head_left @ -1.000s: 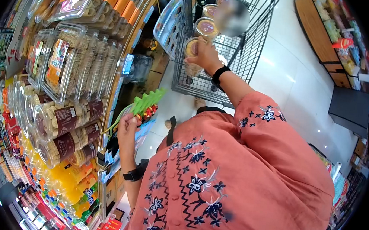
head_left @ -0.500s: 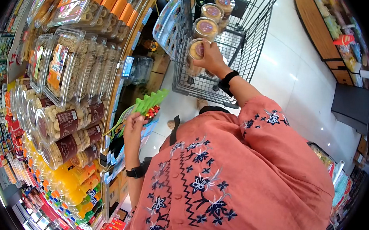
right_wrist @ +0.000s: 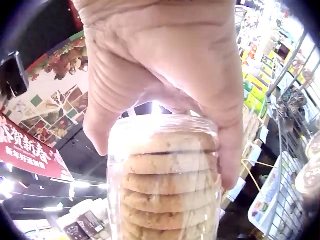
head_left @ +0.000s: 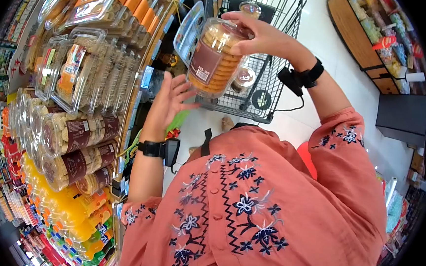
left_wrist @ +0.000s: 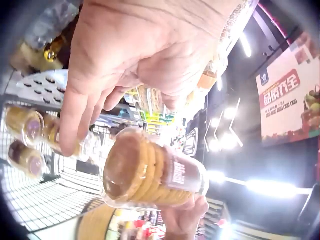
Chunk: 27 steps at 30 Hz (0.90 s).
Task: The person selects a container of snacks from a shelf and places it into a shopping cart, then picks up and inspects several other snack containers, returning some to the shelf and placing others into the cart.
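My right hand (head_left: 269,40) grips a clear plastic jar of cookies (head_left: 213,64) by its lid end, above the near end of the shopping cart. Round cookies are stacked inside, and a brown label wraps its side. In the right wrist view, thumb and fingers span the top of the cookie jar (right_wrist: 167,185). My left hand (head_left: 168,102) is beside the jar with fingers spread, holding nothing. Seen from the left wrist, the jar (left_wrist: 150,172) is just beyond the left hand (left_wrist: 145,55), its base facing that camera.
The wire shopping cart (head_left: 275,88) holds more jars, one of them near its front (head_left: 244,80). On the left, shelves carry stacked clear boxes (head_left: 74,74), cookie jars (head_left: 77,133) and orange juice bottles (head_left: 69,207). A green leafy decoration (head_left: 178,118) hangs from the shelf edge.
My right hand has lifted the cookie jar out of the cart, toward me and tilted. My left hand has moved up from beside the green decoration, and its fingers have spread.
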### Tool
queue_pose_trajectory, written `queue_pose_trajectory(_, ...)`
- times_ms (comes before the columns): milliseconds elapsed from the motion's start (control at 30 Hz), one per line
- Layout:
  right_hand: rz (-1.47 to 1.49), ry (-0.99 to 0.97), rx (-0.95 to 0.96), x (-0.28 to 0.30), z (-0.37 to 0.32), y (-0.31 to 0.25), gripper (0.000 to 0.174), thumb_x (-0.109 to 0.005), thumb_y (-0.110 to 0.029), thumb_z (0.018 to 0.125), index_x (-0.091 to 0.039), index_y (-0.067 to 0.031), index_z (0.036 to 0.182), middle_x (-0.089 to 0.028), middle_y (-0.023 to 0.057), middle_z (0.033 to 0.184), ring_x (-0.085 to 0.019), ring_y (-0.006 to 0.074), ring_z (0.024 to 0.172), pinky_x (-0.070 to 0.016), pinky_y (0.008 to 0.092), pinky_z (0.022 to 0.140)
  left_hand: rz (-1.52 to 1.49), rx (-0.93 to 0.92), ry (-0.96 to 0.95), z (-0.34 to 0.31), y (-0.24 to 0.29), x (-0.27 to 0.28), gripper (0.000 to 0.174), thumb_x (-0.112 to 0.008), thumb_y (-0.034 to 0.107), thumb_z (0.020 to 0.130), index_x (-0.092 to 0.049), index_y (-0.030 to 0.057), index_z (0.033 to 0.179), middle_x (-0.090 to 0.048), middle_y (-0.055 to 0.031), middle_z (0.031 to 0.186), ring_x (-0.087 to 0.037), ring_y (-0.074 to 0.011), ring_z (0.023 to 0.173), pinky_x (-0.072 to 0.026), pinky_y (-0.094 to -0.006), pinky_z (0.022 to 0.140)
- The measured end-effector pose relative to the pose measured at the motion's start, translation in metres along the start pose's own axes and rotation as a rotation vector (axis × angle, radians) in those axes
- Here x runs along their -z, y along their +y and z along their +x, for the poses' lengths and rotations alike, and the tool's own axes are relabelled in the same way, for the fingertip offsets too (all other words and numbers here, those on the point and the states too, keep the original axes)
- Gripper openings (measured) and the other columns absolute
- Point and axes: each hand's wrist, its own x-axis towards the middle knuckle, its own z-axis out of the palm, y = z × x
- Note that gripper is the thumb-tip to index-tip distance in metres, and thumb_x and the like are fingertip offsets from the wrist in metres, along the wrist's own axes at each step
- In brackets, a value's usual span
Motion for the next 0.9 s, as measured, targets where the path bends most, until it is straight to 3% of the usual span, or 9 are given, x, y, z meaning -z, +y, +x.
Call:
queue_pose_trajectory(200,0.071,-0.135,0.125,0.017,0.013,-0.064,0.097,-0.077,-0.058,0.077,-0.043,-0.009,0.153,-0.063,0.0099,0.117,-0.06,0.0213,0.116,-0.0454,0.033,0.097,-0.263,-0.064,-0.256,-0.009,0.025,-0.037,0.097,-0.02,0.08,0.098,-0.032,0.0057,0.158,-0.045,-0.0211,0.156,-0.051,-0.0401,0.138,-0.047,-0.0652,0.106)
queue_pose_trajectory(333,0.071,-0.173,0.261,0.011,0.027,-0.088,0.094,-0.075,-0.059,0.076,-0.047,-0.0117,0.152,-0.064,0.0118,0.122,-0.06,0.0259,0.121,-0.0461,0.0353,0.1,-0.418,-0.113,-0.273,-0.033,0.034,-0.049,0.091,-0.022,0.079,0.099,-0.032,0.0114,0.16,-0.045,-0.0202,0.156,-0.051,-0.0399,0.138,-0.0475,-0.0676,0.103)
queue_pose_trajectory(367,0.086,-0.216,0.258,0.011,0.03,-0.098,0.095,-0.075,-0.061,0.076,-0.048,-0.0109,0.152,-0.062,0.0151,0.131,-0.058,0.0294,0.129,-0.0456,0.0368,0.106,-0.459,-0.119,-0.287,-0.041,0.036,-0.05,0.09,-0.023,0.078,0.099,-0.032,0.0127,0.16,-0.045,-0.0201,0.156,-0.051,-0.0398,0.138,-0.0479,-0.068,0.103)
queue_pose_trajectory(467,0.107,-0.232,0.327,0.005,0.046,-0.105,0.099,-0.076,-0.065,0.076,-0.046,-0.0099,0.153,-0.058,0.0178,0.14,-0.054,0.0316,0.135,-0.0445,0.0388,0.111,-0.498,-0.202,-0.324,-0.061,0.039,-0.046,0.089,-0.021,0.074,0.102,-0.035,0.0056,0.157,-0.049,-0.0194,0.153,-0.054,-0.0354,0.136,-0.0497,-0.0536,0.109)
queue_pose_trajectory(500,0.133,-0.254,0.322,0.002,0.047,-0.114,0.104,-0.076,-0.068,0.075,-0.044,-0.0073,0.153,-0.053,0.0195,0.147,-0.05,0.033,0.14,-0.0425,0.0394,0.114,-0.502,-0.222,-0.273,-0.065,0.041,-0.045,0.087,-0.024,0.073,0.102,-0.035,0.0069,0.157,-0.049,-0.0195,0.153,-0.054,-0.0367,0.136,-0.0492,-0.0559,0.108)
queue_pose_trajectory(600,0.203,-0.305,0.402,-0.007,0.061,-0.122,0.09,-0.072,-0.057,0.083,-0.046,-0.0078,0.153,-0.058,0.0135,0.139,-0.056,0.0221,0.127,-0.0424,0.0329,0.108,-0.504,-0.29,-0.165,-0.078,0.044,-0.04,0.082,-0.031,0.07,0.103,-0.035,0.009,0.158,-0.047,-0.0197,0.154,-0.053,-0.0388,0.137,-0.048,-0.0589,0.108)
queue_pose_trajectory(767,0.298,-0.4,0.324,-0.017,0.086,-0.129,0.083,-0.072,-0.048,0.09,-0.042,-0.0057,0.155,-0.055,0.0095,0.144,-0.052,0.0177,0.133,-0.0444,0.0338,0.108,-0.518,-0.416,-0.039,-0.092,0.046,-0.031,0.075,-0.034,0.063,0.106,-0.037,0.0077,0.156,-0.049,-0.0191,0.153,-0.052,-0.0367,0.138,-0.0475,-0.0558,0.111)
queue_pose_trajectory(867,0.278,-0.393,0.252,-0.028,0.082,-0.146,0.091,-0.072,-0.055,0.089,-0.039,-0.0046,0.157,-0.058,0.0092,0.14,-0.054,0.0169,0.125,-0.0444,0.0298,0.103,-0.509,-0.495,-0.06,-0.095,0.046,-0.025,0.069,-0.043,0.06,0.105,-0.047,0.0043,0.147,-0.057,-0.0155,0.145,-0.058,-0.0317,0.131,-0.0492,-0.0524,0.108)
queue_pose_trajectory(900,0.239,-0.383,0.271,-0.033,0.081,-0.149,0.083,-0.069,-0.05,0.093,-0.041,-0.0059,0.157,-0.06,0.0047,0.135,-0.054,0.0124,0.117,-0.0446,0.0273,0.098,-0.488,-0.509,-0.059,-0.096,0.045,-0.023,0.069,-0.044,0.059,0.106,-0.047,0.0039,0.147,-0.057,-0.0155,0.145,-0.058,-0.0315,0.131,-0.0496,-0.0522,0.108)
